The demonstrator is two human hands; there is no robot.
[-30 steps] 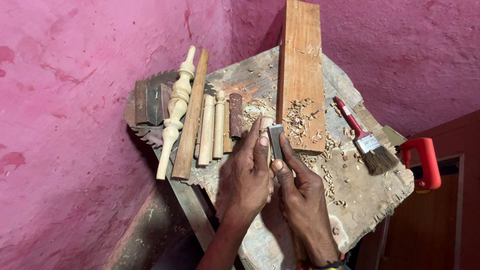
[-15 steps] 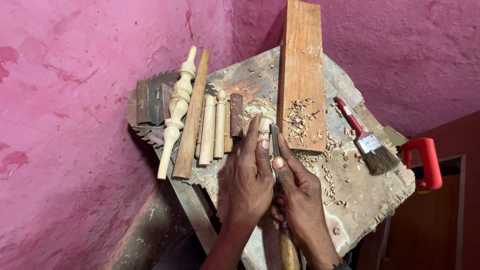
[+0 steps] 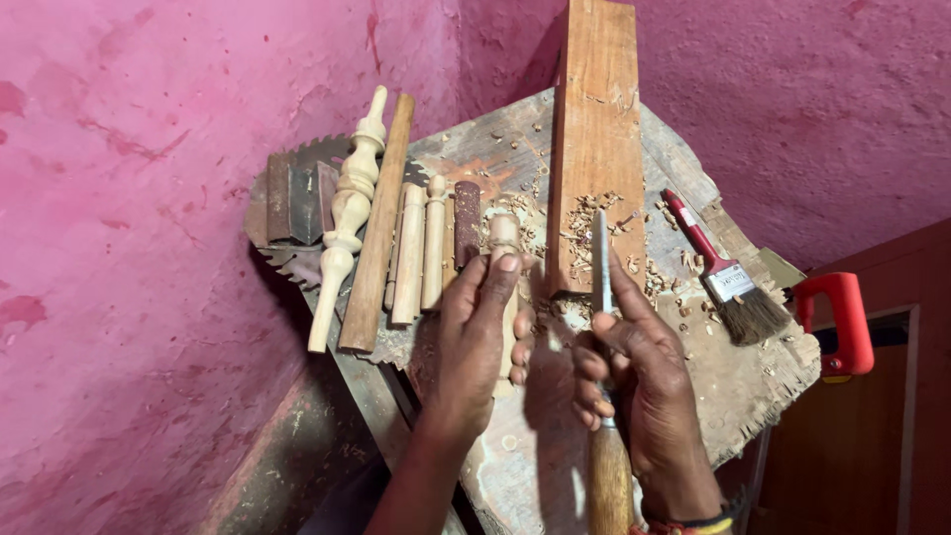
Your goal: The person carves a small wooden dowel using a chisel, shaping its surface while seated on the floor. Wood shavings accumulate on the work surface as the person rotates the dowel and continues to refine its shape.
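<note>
A: Where is the small turned peg (image 3: 505, 236)?
B: Upright above the desk (image 3: 753, 381), grasped by the left hand (image 3: 475, 332)

A: And the right hand (image 3: 644, 362)?
B: Clenched around a wooden-handled chisel (image 3: 602, 267), blade pointing up

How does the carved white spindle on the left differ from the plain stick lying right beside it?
The turned spindle is pale, almost white, and shaped into bulbs, rings and a knob; the plain stick is browner and smooth along its length. The spindle swells and narrows, while the stick keeps one even width. Both lie untouched, side by side on the worn bench, pointing toward the pink wall.
</note>
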